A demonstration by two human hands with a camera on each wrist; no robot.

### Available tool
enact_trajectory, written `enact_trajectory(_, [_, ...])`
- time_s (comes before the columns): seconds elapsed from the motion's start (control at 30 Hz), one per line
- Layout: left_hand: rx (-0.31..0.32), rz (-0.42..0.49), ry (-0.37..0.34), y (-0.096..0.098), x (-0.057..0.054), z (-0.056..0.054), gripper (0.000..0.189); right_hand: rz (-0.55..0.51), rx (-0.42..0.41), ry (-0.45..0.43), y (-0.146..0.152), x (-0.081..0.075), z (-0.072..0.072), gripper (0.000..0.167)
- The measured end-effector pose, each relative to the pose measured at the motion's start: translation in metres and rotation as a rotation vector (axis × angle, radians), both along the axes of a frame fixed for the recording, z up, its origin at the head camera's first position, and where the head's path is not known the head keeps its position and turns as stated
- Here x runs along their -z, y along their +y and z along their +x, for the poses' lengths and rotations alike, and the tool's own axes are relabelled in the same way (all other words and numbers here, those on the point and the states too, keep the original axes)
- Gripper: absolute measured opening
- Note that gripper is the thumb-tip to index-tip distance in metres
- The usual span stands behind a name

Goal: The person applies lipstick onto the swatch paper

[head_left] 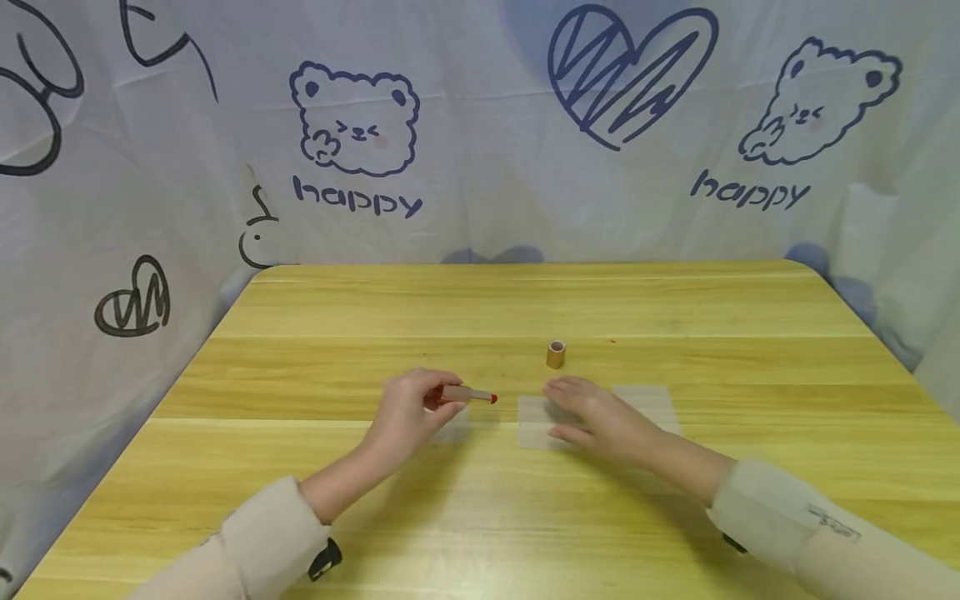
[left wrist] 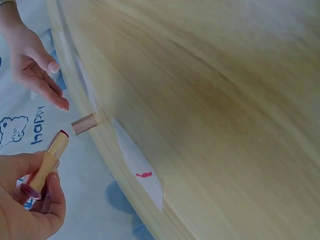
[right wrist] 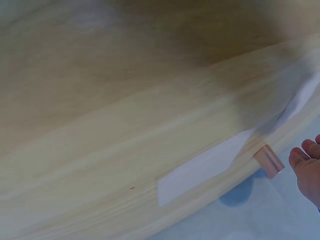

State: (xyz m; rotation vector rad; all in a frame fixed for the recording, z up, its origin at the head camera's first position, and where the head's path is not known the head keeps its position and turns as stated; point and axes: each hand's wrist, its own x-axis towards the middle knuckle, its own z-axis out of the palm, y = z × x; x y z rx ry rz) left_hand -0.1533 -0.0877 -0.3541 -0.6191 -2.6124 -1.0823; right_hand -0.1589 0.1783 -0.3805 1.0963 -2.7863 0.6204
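Observation:
My left hand (head_left: 401, 412) grips an uncapped lipstick (head_left: 470, 394), its red tip pointing right, above the table. In the left wrist view the lipstick (left wrist: 50, 159) is pinched between thumb and fingers. A white paper piece (left wrist: 131, 150) with a short red mark (left wrist: 144, 175) lies below that hand. My right hand (head_left: 600, 418) hovers with relaxed fingers over the middle paper piece (head_left: 531, 427), holding nothing. Just beyond it, the lipstick cap (head_left: 556, 356) stands upright on the table, its hollow end up. Another paper piece (head_left: 651, 406) is partly behind the right hand.
The wooden table (head_left: 495, 533) reaches back to a white curtain (head_left: 480, 125) with drawn bears and hearts. A tiny dark speck (head_left: 612, 341) lies right of the cap. Its far edge has rounded corners.

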Motion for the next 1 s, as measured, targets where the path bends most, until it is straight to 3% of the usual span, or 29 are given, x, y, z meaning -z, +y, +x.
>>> enact_trajectory(0.3, [0.038,0.006,0.026,0.013,0.009,-0.003,0.02,0.032,0.037,-0.022,0.012,0.005,0.006,0.052])
enact_trajectory(0.6, [0.05,0.016,-0.008,0.025,0.013,-0.003,0.021,0.023,0.042,-0.038,0.02,0.011,0.01,0.053])
enact_trajectory(1.0, [0.115,-0.014,-0.011,0.043,0.015,-0.012,0.021,0.043,0.062,-0.068,0.022,0.016,0.011,0.054])
